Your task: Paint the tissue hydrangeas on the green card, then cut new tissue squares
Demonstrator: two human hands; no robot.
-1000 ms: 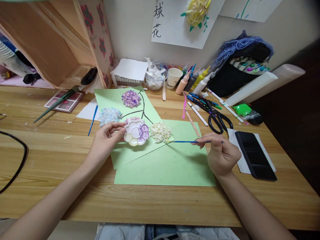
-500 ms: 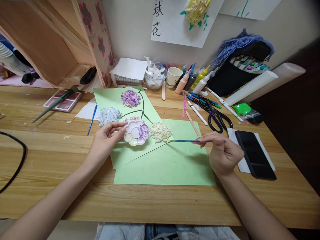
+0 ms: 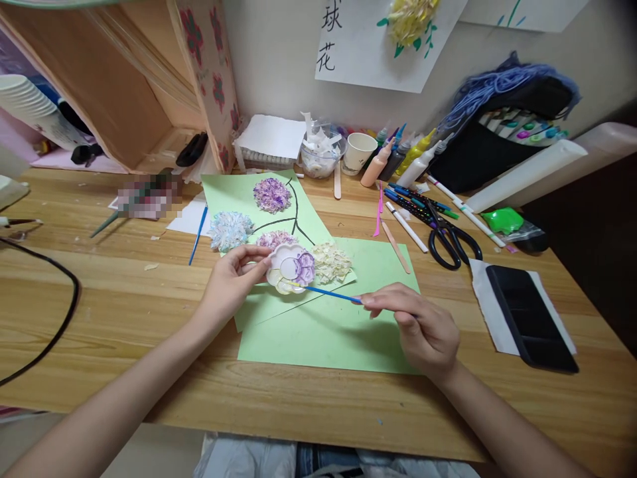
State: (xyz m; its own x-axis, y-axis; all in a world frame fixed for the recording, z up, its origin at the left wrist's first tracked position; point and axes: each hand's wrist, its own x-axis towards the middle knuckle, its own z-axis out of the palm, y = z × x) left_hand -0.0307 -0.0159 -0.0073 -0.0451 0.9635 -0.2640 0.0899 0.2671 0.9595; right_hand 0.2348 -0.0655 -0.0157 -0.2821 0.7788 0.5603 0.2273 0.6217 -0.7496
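Observation:
My left hand [image 3: 239,279] grips the rim of a small flower-shaped paint palette [image 3: 289,267], with purple paint in its right wells and pale yellow in its lower ones. A thin blue paintbrush [image 3: 332,294] is held in my right hand [image 3: 421,325], and its tip rests at the yellow wells. Just right of the palette is a cream paper-shred flower [image 3: 332,263]. Behind it a pink-purple flower [image 3: 273,239] is partly hidden. A purple flower [image 3: 272,195] and a pale blue one [image 3: 231,231] sit on the green sheet [image 3: 223,189] with black drawn stems.
A second green sheet [image 3: 323,338] lies under my hands. Black scissors [image 3: 450,242], pens and a wooden stick [image 3: 396,247] are to the right, beyond them a black phone-like slab [image 3: 531,318]. Paint bottles [image 3: 377,166], a paper cup [image 3: 359,153] and a bowl of paper scraps [image 3: 322,149] line the wall.
My right hand has moved left, bringing the brush tip from the cream flower onto the palette's yellow wells. The left hand still holds the palette. The whole view has shifted slightly.

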